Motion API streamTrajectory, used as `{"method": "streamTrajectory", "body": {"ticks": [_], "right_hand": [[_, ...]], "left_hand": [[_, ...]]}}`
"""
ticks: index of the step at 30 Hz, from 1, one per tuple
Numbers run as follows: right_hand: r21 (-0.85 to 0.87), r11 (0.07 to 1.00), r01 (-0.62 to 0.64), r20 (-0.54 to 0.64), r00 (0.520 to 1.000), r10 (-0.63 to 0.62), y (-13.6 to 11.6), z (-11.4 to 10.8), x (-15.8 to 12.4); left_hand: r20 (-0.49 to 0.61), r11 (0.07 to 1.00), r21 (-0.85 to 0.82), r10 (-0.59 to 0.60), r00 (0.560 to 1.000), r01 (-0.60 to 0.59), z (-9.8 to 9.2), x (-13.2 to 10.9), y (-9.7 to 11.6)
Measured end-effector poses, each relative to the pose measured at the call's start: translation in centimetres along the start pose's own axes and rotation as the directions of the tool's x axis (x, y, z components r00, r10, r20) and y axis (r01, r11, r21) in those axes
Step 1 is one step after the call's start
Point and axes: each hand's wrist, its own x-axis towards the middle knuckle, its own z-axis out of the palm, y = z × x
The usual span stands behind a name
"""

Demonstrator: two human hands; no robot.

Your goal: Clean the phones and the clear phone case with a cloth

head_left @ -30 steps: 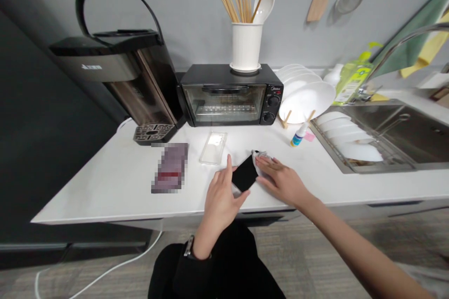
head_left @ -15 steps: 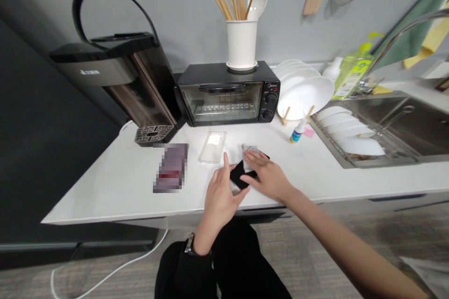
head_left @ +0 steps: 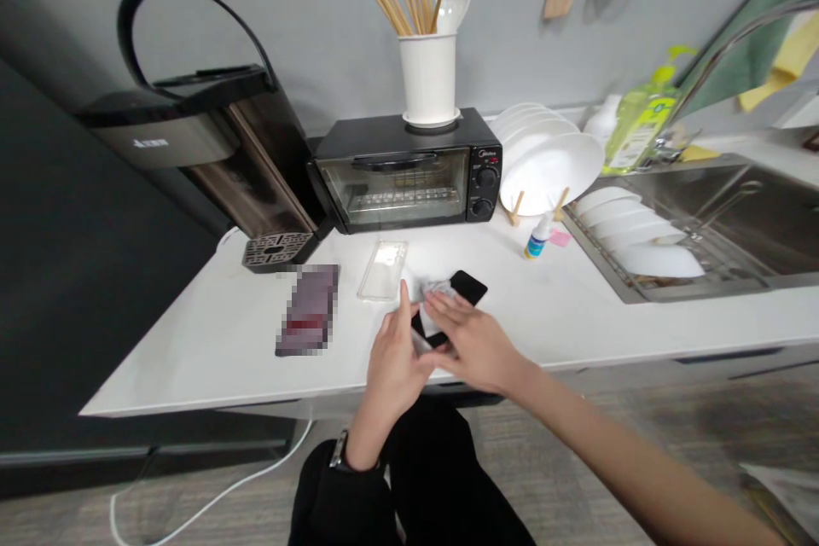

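Looks like a wiping step: presses a crumpled pale cloth onto the dark face of a phone with the right hand. Rests the right fingers close together, laid nearly flat over the cloth; cannot tell whether also pinching any of it, with the underside hidden. Brackets the near end of the phone with the left hand, holding between thumb and fingertips, with the index finger pointing away. Places the phone flat on the worktop, close to the front edge and directly before the body.

Calls next, probably, for a steady hold on the near end and even pressure along the exposed far end, then for a change of grip to reach the part under the left hand.

Notice a smooth, black, flat slab with rounded corners under a soft, wrinkled, whitish cloth, too blurred to tell fabric from tissue. Notice also, to the left, a clear case, thin, see-through and rectangular; farther left, a flat purple object, blocked out by coarse squares; to the right, a small bottle with white top and blue label, standing on the hard, pale surface.
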Motion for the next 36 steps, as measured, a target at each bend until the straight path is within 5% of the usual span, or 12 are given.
{"method": "streamTrajectory", "body": {"ticks": [4,9,15,21,26,32,36], "right_hand": [[0.095,0.993,0.07,0.036,0.997,-0.073,-0.2,-0.6,-1.9],[-0.03,0.995,-0.097,-0.024,0.995,0.096,2.7,-1.7,-0.4],[0.112,0.985,0.13,0.004,0.991,-0.131,0.0,-0.4,-0.8],[-0.063,0.994,-0.088,-0.008,0.996,0.088,3.6,-2.7,-0.2],[0.108,0.983,0.145,0.056,0.987,-0.152,0.2,-1.4,-0.2],[0.013,1.0,-0.016,0.03,0.999,0.015,3.0,-2.7,-0.9],[0.091,0.981,0.169,0.078,0.981,-0.176,1.2,-1.5,-0.3]], "left_hand": [[-0.011,0.999,0.007,-0.038,0.999,0.039,0.0,0.0,0.4],[-0.009,0.999,-0.034,0.003,1.0,-0.003,-0.1,0.0,0.3],[-0.013,0.999,0.011,-0.042,0.999,0.042,0.0,0.0,-0.1],[-0.019,1.0,-0.017,0.004,1.0,-0.004,0.0,0.0,0.1],[-0.026,1.0,-0.006,-0.015,1.0,0.015,0.1,0.0,-0.1],[-0.048,0.999,-0.022,0.023,0.999,-0.024,0.2,-0.1,0.4],[-0.042,0.999,-0.042,-0.018,0.999,0.016,0.0,-0.2,0.4]]}}
